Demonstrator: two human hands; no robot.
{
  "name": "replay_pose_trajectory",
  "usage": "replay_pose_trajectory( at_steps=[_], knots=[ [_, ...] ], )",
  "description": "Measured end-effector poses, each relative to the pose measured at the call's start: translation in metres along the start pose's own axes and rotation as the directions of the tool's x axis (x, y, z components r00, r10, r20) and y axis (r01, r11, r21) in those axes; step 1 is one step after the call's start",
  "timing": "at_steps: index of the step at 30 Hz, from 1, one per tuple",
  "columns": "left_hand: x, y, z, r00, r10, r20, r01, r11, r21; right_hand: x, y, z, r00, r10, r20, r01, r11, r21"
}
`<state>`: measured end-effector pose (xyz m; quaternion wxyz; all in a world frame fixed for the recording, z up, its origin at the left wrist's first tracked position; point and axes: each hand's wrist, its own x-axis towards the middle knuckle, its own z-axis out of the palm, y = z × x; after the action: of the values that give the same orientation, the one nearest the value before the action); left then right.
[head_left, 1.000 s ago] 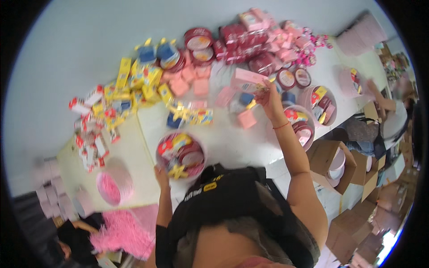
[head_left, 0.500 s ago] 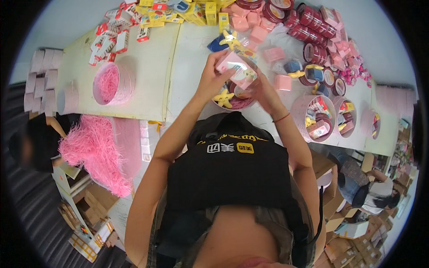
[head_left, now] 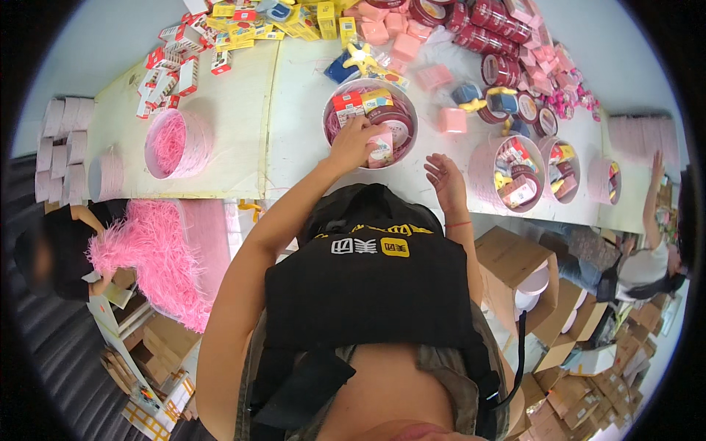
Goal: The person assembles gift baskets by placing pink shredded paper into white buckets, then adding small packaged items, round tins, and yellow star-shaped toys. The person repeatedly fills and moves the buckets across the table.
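A round pink-and-white bucket (head_left: 327, 110) stands on the table in front of me. In it lie a red-and-white box (head_left: 348, 103), a yellow box (head_left: 377, 99) and a dark red jar (head_left: 401, 128) on pink paper shreds. My left hand (head_left: 355, 143) reaches over the near rim, its fingers on a small pink box (head_left: 381, 151) among these things. Its fingertips are partly hidden. To the right of the bucket, my right hand (head_left: 446, 180) is raised near the table edge with fingers apart, holding nothing.
Filled buckets (head_left: 507, 176) stand at the right, and one with pink shreds (head_left: 169, 143) at the left. Along the back lie yellow boxes (head_left: 301, 23), jars (head_left: 489, 40) and a yellow star toy with blue cloth (head_left: 360, 59). Other people are at both sides.
The pink box has gone from both hands above the bucket down into it, with my left hand on it. My right hand has let go and drawn back right. The bucket's yellow star no longer shows.
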<state>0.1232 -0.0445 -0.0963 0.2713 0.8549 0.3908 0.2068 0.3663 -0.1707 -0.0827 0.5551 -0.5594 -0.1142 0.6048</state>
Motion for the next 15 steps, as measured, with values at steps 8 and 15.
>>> replay_pose_trajectory(
  at_steps=[8,15],
  knots=[
    [-0.004,-0.002,-0.010,0.998,0.012,-0.064,-0.008,0.998,0.062,-0.013,0.028,-0.084,0.950,0.019,-0.313,0.116,0.906,0.407],
    [-0.041,-0.098,-0.011,0.741,-0.644,-0.190,0.465,0.696,-0.547,0.029,0.003,-0.174,0.901,-0.257,-0.350,0.433,0.604,0.669]
  ],
)
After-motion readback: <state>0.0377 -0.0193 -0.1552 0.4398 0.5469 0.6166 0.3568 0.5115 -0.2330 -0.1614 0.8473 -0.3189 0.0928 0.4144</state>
